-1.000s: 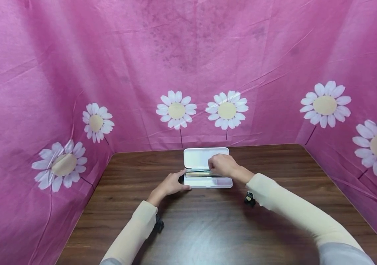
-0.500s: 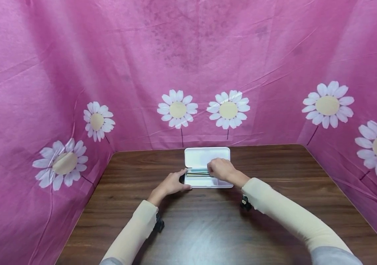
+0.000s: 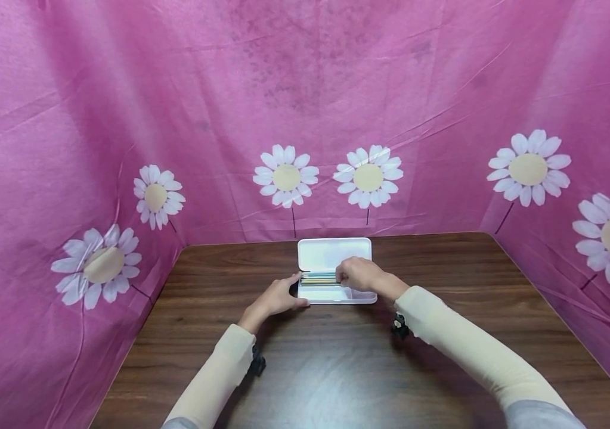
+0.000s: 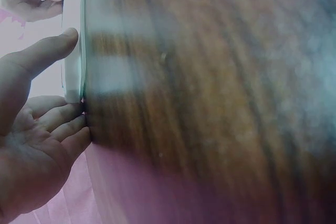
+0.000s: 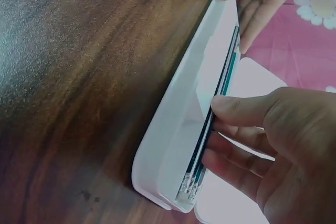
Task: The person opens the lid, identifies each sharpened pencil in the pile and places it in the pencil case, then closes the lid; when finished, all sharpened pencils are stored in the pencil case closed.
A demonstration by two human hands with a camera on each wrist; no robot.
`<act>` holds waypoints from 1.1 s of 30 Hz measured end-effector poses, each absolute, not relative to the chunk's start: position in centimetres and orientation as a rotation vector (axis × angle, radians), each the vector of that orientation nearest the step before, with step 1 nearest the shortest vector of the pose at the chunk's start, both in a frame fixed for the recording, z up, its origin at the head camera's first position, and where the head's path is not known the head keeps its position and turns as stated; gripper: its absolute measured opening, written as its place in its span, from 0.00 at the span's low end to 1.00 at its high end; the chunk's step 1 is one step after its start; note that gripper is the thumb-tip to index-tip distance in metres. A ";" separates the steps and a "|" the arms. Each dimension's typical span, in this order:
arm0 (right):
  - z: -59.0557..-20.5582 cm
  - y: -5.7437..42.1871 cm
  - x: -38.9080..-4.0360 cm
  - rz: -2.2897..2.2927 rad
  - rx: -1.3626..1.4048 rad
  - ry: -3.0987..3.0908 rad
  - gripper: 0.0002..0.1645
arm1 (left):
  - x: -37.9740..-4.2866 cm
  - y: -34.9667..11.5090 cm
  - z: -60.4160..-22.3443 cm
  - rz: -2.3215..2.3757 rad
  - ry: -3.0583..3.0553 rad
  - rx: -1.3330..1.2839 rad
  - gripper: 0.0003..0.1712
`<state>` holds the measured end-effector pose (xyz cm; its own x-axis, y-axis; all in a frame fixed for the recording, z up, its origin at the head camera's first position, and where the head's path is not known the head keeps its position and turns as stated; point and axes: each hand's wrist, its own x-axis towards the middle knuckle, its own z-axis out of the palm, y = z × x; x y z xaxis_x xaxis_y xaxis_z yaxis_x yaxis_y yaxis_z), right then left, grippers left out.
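A white pencil case (image 3: 337, 302) lies open on the table, its lid (image 3: 334, 253) tipped back toward the cloth. Several pencils (image 3: 318, 279), some dark and some teal, lie lengthwise along its hinge side. My left hand (image 3: 278, 297) holds the case's left end; in the left wrist view the thumb (image 4: 55, 48) presses the front wall and the fingers lie at the end. My right hand (image 3: 361, 274) is over the right half. In the right wrist view its thumb and fingers pinch the pencils (image 5: 197, 153) near their metal-capped ends (image 5: 188, 184).
The brown wooden table (image 3: 326, 363) extends around the case and toward me. Pink cloth (image 3: 331, 107) with white daisies hangs behind the table and along both sides. Dark cameras sit at both wrists, the right one (image 3: 400, 326) just above the tabletop.
My right hand has dropped slightly into the case and its forearm has shifted a little left. The left hand and the case have stayed in place.
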<state>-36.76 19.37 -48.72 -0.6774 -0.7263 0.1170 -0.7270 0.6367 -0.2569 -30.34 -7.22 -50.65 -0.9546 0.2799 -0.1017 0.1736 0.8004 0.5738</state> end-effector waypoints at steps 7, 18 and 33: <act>-48.8 19.6 -36.7 0.473 1.254 -2.848 0.07 | -30.4 -7.2 -50.7 0.879 2.800 0.353 0.52; -46.4 21.2 -38.4 0.502 1.199 -2.787 0.04 | -30.4 -7.2 -50.8 0.879 2.796 0.347 0.52; -44.5 21.7 -41.1 0.632 1.130 -2.728 0.12 | -30.4 -7.1 -50.7 0.883 2.795 0.344 0.52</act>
